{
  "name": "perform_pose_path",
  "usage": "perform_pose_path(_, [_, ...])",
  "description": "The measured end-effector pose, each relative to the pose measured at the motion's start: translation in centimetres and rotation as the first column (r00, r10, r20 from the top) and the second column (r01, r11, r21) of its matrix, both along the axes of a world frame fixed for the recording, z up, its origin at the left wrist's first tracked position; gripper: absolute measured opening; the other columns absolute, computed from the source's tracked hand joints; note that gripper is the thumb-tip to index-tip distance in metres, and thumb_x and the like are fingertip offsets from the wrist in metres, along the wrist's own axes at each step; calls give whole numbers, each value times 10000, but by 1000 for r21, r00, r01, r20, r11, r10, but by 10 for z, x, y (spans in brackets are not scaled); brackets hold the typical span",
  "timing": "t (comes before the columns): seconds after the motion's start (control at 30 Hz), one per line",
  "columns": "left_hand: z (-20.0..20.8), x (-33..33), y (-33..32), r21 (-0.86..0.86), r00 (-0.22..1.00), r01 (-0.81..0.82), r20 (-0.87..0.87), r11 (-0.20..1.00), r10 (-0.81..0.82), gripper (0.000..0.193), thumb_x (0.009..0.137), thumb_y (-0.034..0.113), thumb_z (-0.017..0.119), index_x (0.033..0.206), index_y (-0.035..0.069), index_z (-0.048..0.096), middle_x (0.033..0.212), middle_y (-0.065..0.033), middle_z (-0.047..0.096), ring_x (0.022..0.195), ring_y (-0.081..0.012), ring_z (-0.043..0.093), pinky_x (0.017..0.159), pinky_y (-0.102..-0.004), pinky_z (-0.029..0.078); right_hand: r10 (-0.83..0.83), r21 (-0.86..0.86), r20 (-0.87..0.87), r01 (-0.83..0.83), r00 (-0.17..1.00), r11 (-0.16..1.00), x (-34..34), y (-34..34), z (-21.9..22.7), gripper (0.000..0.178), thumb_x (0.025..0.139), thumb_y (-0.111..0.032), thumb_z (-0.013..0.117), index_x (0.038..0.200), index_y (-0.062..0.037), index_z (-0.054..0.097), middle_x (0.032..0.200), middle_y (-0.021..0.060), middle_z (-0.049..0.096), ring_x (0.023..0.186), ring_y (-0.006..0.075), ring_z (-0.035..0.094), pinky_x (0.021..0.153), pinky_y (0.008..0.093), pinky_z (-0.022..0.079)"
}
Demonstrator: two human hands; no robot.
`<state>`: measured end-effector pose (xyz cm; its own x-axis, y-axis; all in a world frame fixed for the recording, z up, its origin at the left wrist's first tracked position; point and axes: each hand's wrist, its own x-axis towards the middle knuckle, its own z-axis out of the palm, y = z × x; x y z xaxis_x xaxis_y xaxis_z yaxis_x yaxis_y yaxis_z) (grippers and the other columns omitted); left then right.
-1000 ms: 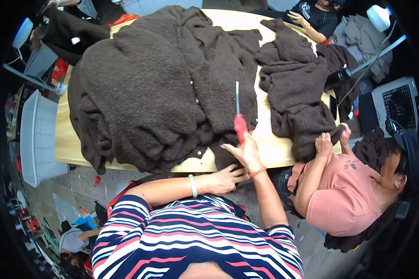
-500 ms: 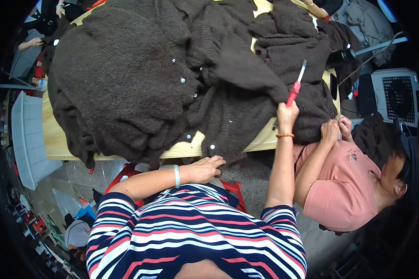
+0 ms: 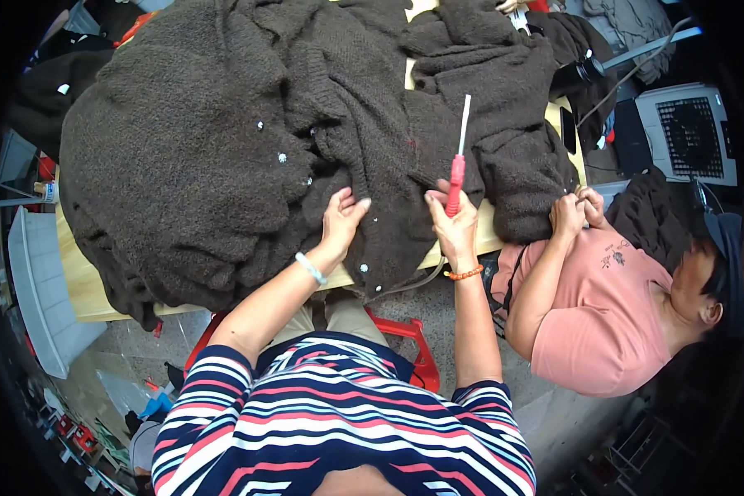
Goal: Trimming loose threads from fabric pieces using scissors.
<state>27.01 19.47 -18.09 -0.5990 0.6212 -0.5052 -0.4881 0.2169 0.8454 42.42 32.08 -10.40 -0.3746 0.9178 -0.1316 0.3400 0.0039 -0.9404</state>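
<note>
Dark brown knit garments (image 3: 174, 149) are heaped over the table in front of me, with several shiny whitish buttons (image 3: 282, 157) on them. My left hand (image 3: 341, 225) is over the knit near the table's front edge, its thumb and fingers apart with nothing seen between them. In my right hand (image 3: 457, 225) is a red-handled tool (image 3: 455, 186) with a slim pale shaft pointing up and away; its exact kind cannot be told. A folded flap of brown knit (image 3: 424, 178) lies by the thumb and fingertips of that hand; whether they touch it is unclear.
At the right, a person in a pink top (image 3: 608, 306) has both hands at the table edge. A dark phone (image 3: 568, 130) lies on the table's right side. A red stool (image 3: 422, 355) is under me, and a white tiled ledge (image 3: 41, 285) stands at the left.
My left hand has risen from the table's front edge onto the knit, its fingers now spread. My right hand has moved left with the tool. The knit flap it was near has dropped lower and flatter.
</note>
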Motion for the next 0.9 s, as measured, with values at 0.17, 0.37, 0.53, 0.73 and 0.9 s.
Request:
perform_pose_path(0.17, [1, -30, 55, 238, 959, -211, 238, 948, 154, 395, 847, 182, 772, 1117, -42, 592, 1071, -104, 674, 960, -153, 624, 852, -293, 497, 175, 10, 21, -175, 984, 985, -43, 6, 37, 380, 874, -124, 720, 1199, 34, 603, 899, 38, 709, 621, 40, 569, 542, 205, 466])
perform_pose_path(0.37, [46, 4, 7, -57, 403, 581, -847, 812, -348, 136, 801, 127, 677, 765, 17, 606, 764, -137, 638, 687, -321, 619, 641, -415, 499, 364, 294, 392, -490, 845, 821, -113, 19, 85, 492, 767, -285, 810, 1083, 32, 605, 900, 188, 697, 853, 297, 690, 808, 367, 528])
perform_pose_path(0.53, [75, 42, -52, -62, 157, 925, -837, 375, -525, 166, 679, 110, 673, 632, 21, 541, 621, -183, 555, 638, -392, 589, 609, -477, 469, 372, 43, 673, -536, 639, 843, -173, 24, 52, 712, 672, -367, 860, 1150, 21, 501, 1131, 277, 628, 1084, 411, 614, 914, 472, 499])
perform_pose_path(0.73, [134, 41, -52, 101, 269, 953, -714, 285, -647, 293, 784, 129, 694, 635, -18, 489, 613, -208, 528, 638, -415, 569, 573, -474, 430, 360, -49, 540, -398, 761, 916, -181, 44, 1, 438, 719, -225, 757, 1052, 30, 634, 1079, 283, 655, 1069, 418, 628, 936, 461, 487])
perform_pose_path(0.9, [163, 15, -32, 195, 468, 839, -736, 509, -490, 553, 847, 294, 756, 532, 3, 407, 480, -180, 403, 384, -290, 414, 404, -403, 320, 280, -102, 26, -276, 960, 956, -150, 107, 75, 177, 775, -185, 712, 851, -30, 671, 738, -15, 620, 647, 68, 526, 573, 258, 398])
